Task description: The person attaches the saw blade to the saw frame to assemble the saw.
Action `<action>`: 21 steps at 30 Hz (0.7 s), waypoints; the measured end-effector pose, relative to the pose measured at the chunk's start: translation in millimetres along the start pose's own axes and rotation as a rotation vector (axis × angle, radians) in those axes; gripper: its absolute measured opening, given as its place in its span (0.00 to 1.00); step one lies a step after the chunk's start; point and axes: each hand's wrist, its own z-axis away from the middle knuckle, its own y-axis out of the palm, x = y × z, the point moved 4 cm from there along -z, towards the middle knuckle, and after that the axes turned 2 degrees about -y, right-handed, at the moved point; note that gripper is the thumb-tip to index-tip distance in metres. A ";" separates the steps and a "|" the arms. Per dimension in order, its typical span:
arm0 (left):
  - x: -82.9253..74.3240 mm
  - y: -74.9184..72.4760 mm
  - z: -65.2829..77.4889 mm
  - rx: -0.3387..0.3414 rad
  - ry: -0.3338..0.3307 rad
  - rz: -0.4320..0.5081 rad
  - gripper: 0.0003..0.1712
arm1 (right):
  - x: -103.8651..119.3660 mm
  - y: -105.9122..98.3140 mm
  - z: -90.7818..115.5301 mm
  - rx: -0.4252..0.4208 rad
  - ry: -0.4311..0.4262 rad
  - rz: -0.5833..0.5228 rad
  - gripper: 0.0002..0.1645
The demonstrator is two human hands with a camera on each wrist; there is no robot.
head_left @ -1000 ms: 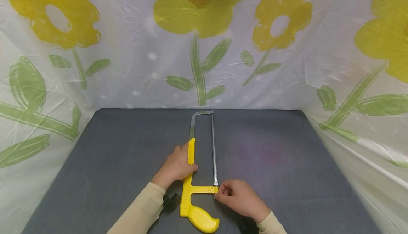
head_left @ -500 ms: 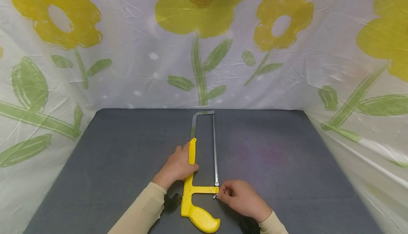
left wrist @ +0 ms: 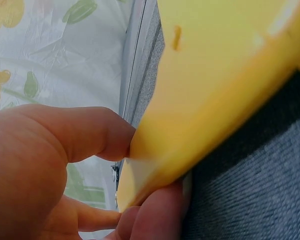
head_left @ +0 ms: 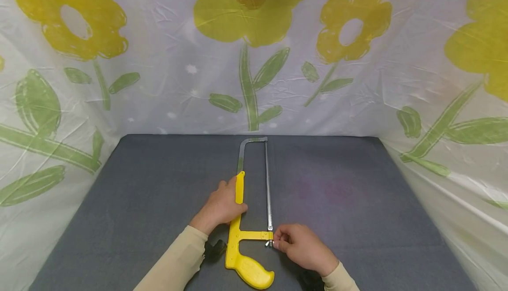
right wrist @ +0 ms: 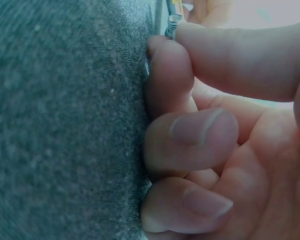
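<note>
A hacksaw (head_left: 250,272) with a yellow handle and a metal front bow lies on the dark grey cloth, its handle toward me. Its thin blade (head_left: 268,185) runs along the right side. My left hand (head_left: 222,205) grips the yellow part of the frame, thumb on top and fingers curled beneath, as the left wrist view also shows. At the blade's near end, a small metal wing nut (head_left: 269,244) sticks out below the yellow crossbar. My right hand (head_left: 301,247) has thumb and index finger pinching at it; a threaded screw end (right wrist: 173,21) shows beside the thumb tip in the right wrist view.
The grey cloth (head_left: 158,172) covers the table, whose far edge meets a white curtain (head_left: 166,83) with yellow flowers. The curtain also hangs along both sides. A black strap piece (head_left: 214,251) sits by my left wrist.
My right fingertips have shifted slightly right at the wing nut, and more of the nut shows now. My left hand and the hacksaw stay in place.
</note>
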 end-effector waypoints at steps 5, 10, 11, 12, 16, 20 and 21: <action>0.5 0.3 0.3 0.000 -0.008 0.001 0.56 | -0.5 0.7 -0.1 -0.004 0.006 -0.005 0.08; -0.5 -0.3 0.7 0.008 -0.011 -0.008 0.56 | -1.4 0.6 -0.1 -0.016 0.025 -0.031 0.08; -0.8 -0.6 0.7 0.007 -0.010 -0.010 0.56 | -1.5 0.3 0.0 -0.018 0.029 -0.034 0.08; -1.0 -0.9 0.8 0.006 -0.009 -0.012 0.56 | -1.5 0.0 -0.1 -0.020 0.032 -0.033 0.08; -1.2 -1.0 0.7 -0.002 0.001 -0.020 0.56 | -1.4 -0.7 -0.1 -0.023 0.040 -0.025 0.09; -1.3 -0.5 1.0 -0.010 0.006 -0.022 0.56 | -1.8 -1.1 -0.2 -0.026 0.034 -0.015 0.10; -1.3 -0.3 1.0 -0.011 0.006 -0.022 0.56 | -2.0 -1.3 -0.3 -0.026 0.032 -0.013 0.10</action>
